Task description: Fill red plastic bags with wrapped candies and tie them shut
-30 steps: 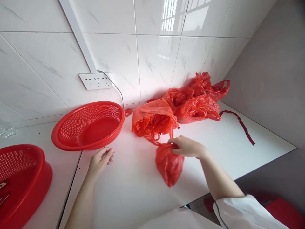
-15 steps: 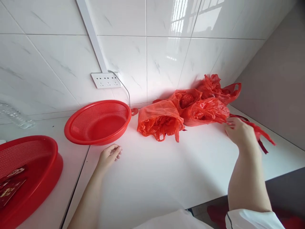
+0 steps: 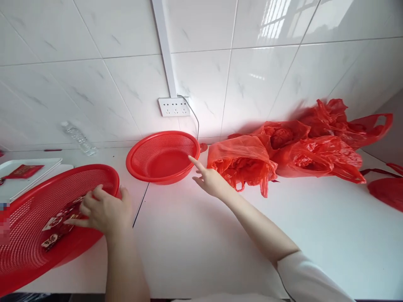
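Note:
My left hand [image 3: 105,207] is inside the large red basket [image 3: 19,260] at the left, fingers spread over several small red and white packets [image 3: 53,230]. Its fingertips partly cover those packets, and no packet is seen gripped. At the centre, my right hand [image 3: 208,178] has its index finger stretched out near the right rim of the smaller red basket [image 3: 163,163]. That basket has nothing in it, and the hand holds nothing. Close to the right of the hand lies a red plastic bag [image 3: 239,151] with its mouth facing the front.
More red bags [image 3: 317,155] stand along the tiled wall to the right, with a red item [image 3: 387,191] at the far right edge. A white tray [image 3: 52,165] bearing a red packet is at the left. A clear bottle [image 3: 80,138] and a socket strip [image 3: 174,107] are behind.
The view has turned left. My left hand has moved left into the large basket and spread its fingers. My right hand has left the far right bags and come to the smaller basket.

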Demonstrator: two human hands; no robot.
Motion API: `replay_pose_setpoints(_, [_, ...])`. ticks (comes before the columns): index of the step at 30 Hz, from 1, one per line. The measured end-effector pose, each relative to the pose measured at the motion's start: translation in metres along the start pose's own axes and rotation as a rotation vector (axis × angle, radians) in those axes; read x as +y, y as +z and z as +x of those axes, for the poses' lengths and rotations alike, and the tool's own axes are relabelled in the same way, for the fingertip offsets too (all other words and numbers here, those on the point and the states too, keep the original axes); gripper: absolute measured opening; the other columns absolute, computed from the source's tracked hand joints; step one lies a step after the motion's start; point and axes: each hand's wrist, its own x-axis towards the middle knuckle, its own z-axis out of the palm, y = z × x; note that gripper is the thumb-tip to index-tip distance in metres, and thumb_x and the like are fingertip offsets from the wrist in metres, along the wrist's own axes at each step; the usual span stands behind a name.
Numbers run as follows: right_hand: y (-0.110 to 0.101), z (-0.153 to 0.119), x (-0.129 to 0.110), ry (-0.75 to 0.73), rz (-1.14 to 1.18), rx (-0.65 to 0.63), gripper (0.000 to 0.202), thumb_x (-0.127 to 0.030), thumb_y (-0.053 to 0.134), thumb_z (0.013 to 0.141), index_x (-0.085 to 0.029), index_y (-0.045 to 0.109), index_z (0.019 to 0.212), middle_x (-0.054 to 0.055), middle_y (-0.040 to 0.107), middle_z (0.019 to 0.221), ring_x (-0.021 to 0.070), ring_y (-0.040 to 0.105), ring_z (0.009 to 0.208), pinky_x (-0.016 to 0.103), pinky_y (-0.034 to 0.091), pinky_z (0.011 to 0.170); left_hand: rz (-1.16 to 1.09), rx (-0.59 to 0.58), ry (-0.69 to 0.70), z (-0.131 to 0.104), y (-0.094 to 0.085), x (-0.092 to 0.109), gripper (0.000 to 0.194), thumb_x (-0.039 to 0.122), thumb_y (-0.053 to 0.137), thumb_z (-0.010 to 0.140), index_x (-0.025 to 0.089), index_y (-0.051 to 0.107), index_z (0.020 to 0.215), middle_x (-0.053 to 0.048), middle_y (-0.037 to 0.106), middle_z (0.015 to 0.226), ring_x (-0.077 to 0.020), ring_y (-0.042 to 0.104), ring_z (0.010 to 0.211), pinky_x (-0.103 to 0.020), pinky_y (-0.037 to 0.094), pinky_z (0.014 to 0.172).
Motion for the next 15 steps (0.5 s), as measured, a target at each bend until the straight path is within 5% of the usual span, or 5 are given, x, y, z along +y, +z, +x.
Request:
replay_pose_setpoints(3, [0.032,0.032,-0.002,0.099,-0.02,0.004,0.059,-0.026,0.06,0.087,-0.028,0.039,0.143,0.011,0.069,0.103,0.0287,0.068,0.09,0.038,0.051,0.077,0.099,-0.246,-0.086,0.004,0.01,-0.013,0.062,0.056,0.045,0.085,0.009,0.05,0.124,-0.028,0.063,0.109,-0.0506,0.052,0.11,-0.076,0.026,0.088])
replay_pose_setpoints(6, [0.046,0.046,0.001,0.105,0.022,0.044,0.034,-0.029,0.055,0.091,-0.021,0.053,0.124,0.013,0.068,0.105,0.028,0.067,0.094,0.035,0.05,0.077,0.175,-0.325,-0.068,0.003,0.018,-0.018,0.062,0.056,0.042,0.085,0.007,0.054,0.122,-0.028,0.065,0.106,-0.0464,0.058,0.104,-0.067,0.03,0.093])
replay_pose_setpoints(12, [0.013,0.027,-0.005,0.016,0.195,0.129,0.022,-0.037,0.052,0.093,-0.026,0.051,0.112,0.004,0.069,0.098,0.0224,0.069,0.095,0.032,0.052,0.079,0.233,-0.189,0.048,-0.008,0.025,-0.011,0.058,0.049,0.04,0.087,0.008,0.054,0.126,-0.021,0.067,0.101,-0.0359,0.062,0.095,-0.051,0.038,0.089])
replay_pose_setpoints(15, [-0.007,0.008,-0.027,-0.082,0.329,0.174,0.022,-0.039,0.054,0.092,-0.027,0.052,0.111,0.002,0.068,0.101,0.0198,0.068,0.095,0.033,0.053,0.083,0.191,-0.234,0.091,-0.017,0.033,0.004,0.048,0.041,0.044,0.086,0.008,0.061,0.117,-0.02,0.067,0.095,-0.0347,0.061,0.093,-0.047,0.041,0.085])
